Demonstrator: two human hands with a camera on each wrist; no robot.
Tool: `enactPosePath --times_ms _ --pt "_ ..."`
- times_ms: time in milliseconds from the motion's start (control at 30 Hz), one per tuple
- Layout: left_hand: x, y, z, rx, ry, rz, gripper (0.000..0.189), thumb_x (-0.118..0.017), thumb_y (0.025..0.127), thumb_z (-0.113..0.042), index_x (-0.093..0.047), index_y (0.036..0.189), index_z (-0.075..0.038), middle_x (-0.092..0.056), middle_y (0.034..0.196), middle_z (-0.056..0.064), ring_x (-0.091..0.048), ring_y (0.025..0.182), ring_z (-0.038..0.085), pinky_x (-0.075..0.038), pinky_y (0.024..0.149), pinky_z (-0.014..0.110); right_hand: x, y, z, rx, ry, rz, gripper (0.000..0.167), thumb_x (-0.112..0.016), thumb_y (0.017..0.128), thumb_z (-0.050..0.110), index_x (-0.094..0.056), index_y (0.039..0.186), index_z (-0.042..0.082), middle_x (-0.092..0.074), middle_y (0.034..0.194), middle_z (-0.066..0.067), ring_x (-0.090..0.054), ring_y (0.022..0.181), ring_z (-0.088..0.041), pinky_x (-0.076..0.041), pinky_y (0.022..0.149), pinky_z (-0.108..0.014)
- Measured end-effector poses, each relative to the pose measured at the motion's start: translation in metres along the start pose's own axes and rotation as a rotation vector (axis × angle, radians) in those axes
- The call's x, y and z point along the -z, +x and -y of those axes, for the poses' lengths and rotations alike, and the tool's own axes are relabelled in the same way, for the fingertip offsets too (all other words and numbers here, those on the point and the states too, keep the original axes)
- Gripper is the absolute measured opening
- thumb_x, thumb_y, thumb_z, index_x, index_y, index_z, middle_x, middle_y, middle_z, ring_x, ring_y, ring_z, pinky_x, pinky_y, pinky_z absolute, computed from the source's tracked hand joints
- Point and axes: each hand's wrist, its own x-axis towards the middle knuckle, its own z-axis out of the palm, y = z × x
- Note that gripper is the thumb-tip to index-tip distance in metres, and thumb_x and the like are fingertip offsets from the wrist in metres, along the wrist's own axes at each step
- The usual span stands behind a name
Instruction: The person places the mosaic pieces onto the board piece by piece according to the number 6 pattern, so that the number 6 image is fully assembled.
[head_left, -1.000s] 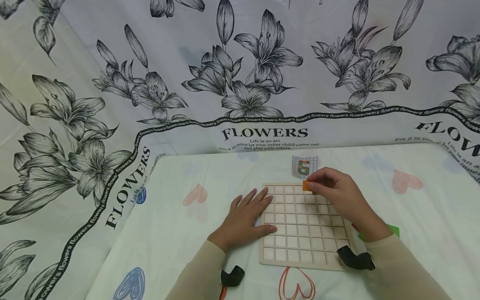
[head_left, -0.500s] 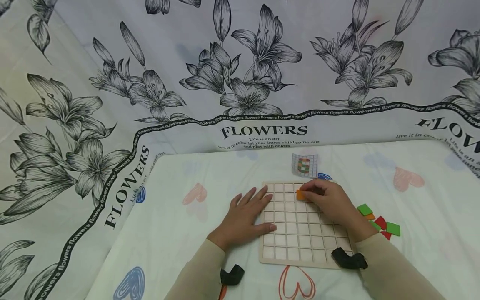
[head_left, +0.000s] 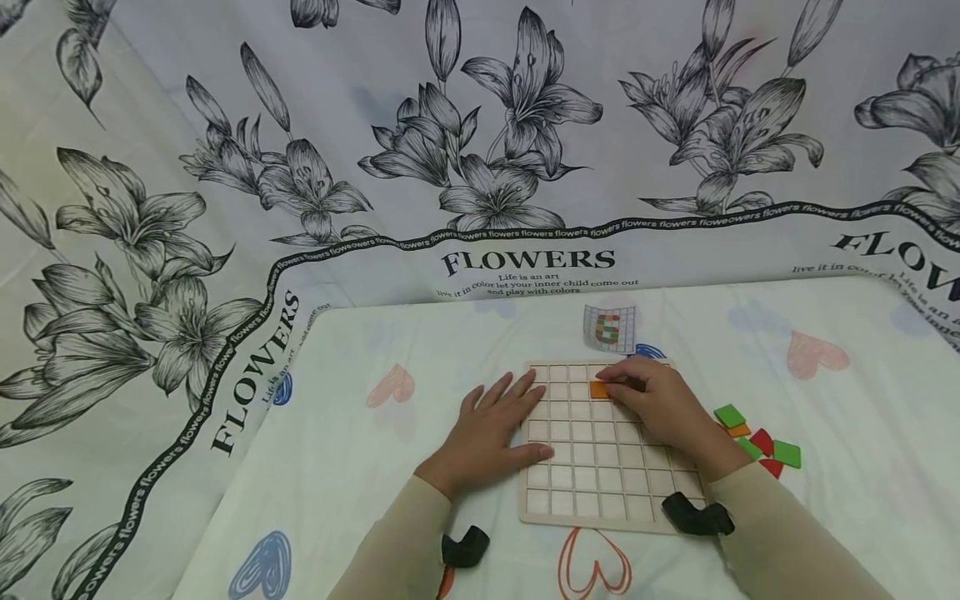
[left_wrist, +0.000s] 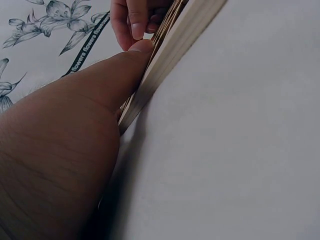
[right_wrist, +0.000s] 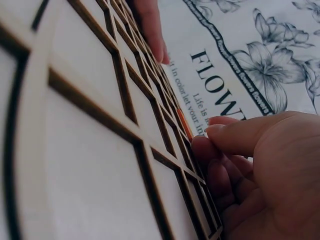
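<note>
A square wooden grid board [head_left: 581, 454] lies on the cloth-covered table. My left hand [head_left: 483, 437] rests flat over its left edge, fingers spread and thumb on the lower cells; the left wrist view shows that thumb against the board's side. Near the board's far edge, my right hand [head_left: 660, 400] pinches a small orange square tile [head_left: 599, 389] at its right side with thumb and fingertips. The tile sits at a cell in the second row from the back; whether it lies fully down inside cannot be made out. In the right wrist view the orange tile [right_wrist: 184, 123] shows edge-on beside the fingertips.
Several loose green, red and orange pieces [head_left: 761, 446] lie right of the board, beside the right forearm. A small gridded pattern card [head_left: 610, 328] with a coloured design lies behind the board. A flower-printed cloth [head_left: 525, 125] rises beyond the table.
My right hand has brought the orange tile from the board's far edge leftward and nearer, down to a second-row cell. The loose pieces came into sight. My left hand has stayed put.
</note>
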Motion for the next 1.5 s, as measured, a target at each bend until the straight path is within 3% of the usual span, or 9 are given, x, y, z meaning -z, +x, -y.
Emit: enactPosePath --times_ms 333,600,833,1000,1133,1500 --pt "0.001 0.000 -0.001 0.005 -0.007 0.006 0.091 -0.055 0.101 -0.078 -0.030 0.175 -0.030 -0.010 0.180 -0.014 -0.003 0.166 0.018 -0.006 0.128 0.060 0.000 0.000 0.001 -0.010 0.019 -0.004 0.015 -0.070 0.109 0.013 -0.081 0.120 0.014 -0.073 0.119 0.000 -0.063 0.104 -0.021 -0.052 0.090 -0.045" --pt "-0.001 0.001 0.000 -0.002 -0.012 0.000 0.091 -0.054 0.101 -0.078 -0.030 0.175 -0.030 -0.010 0.180 -0.014 -0.003 0.166 0.018 -0.006 0.127 0.061 0.001 -0.001 0.004 -0.038 0.083 0.008 0.025 -0.069 0.111 0.028 -0.078 0.125 0.010 -0.073 0.118 -0.001 -0.064 0.100 -0.022 -0.052 0.086 -0.042" --pt "0.000 0.001 0.000 0.001 -0.012 0.001 0.091 -0.055 0.101 -0.077 -0.031 0.174 -0.030 -0.010 0.180 -0.014 -0.004 0.166 0.019 -0.006 0.127 0.061 0.006 -0.002 0.010 -0.066 0.202 0.028 0.044 -0.055 0.116 0.039 -0.071 0.134 0.002 -0.074 0.125 -0.012 -0.071 0.102 -0.025 -0.054 0.099 -0.050" --pt "0.000 0.000 0.000 0.001 -0.012 0.000 0.091 -0.056 0.101 -0.076 -0.031 0.174 -0.029 -0.011 0.180 -0.014 -0.004 0.166 0.018 -0.006 0.127 0.061 0.010 -0.003 0.011 -0.056 0.285 0.016 0.056 -0.037 0.121 0.042 -0.067 0.136 -0.001 -0.073 0.129 -0.016 -0.072 0.100 -0.028 -0.058 0.090 -0.034" --pt "0.001 -0.002 0.000 0.004 -0.009 -0.002 0.091 -0.057 0.101 -0.076 -0.031 0.174 -0.030 -0.011 0.180 -0.014 -0.003 0.166 0.018 -0.006 0.127 0.061 0.013 -0.001 0.013 -0.019 0.322 -0.003 0.064 -0.025 0.121 0.043 -0.067 0.136 -0.002 -0.072 0.126 -0.016 -0.072 0.101 -0.031 -0.058 0.088 -0.030" --pt "-0.002 -0.001 0.002 -0.015 -0.020 -0.016 0.090 -0.055 0.101 -0.077 -0.030 0.175 -0.030 -0.011 0.180 -0.014 -0.004 0.166 0.019 -0.006 0.127 0.062 0.029 -0.004 0.026 0.079 0.429 -0.008 0.073 -0.017 0.121 0.046 -0.062 0.139 -0.009 -0.068 0.127 -0.024 -0.069 0.108 -0.032 -0.057 0.088 -0.029"
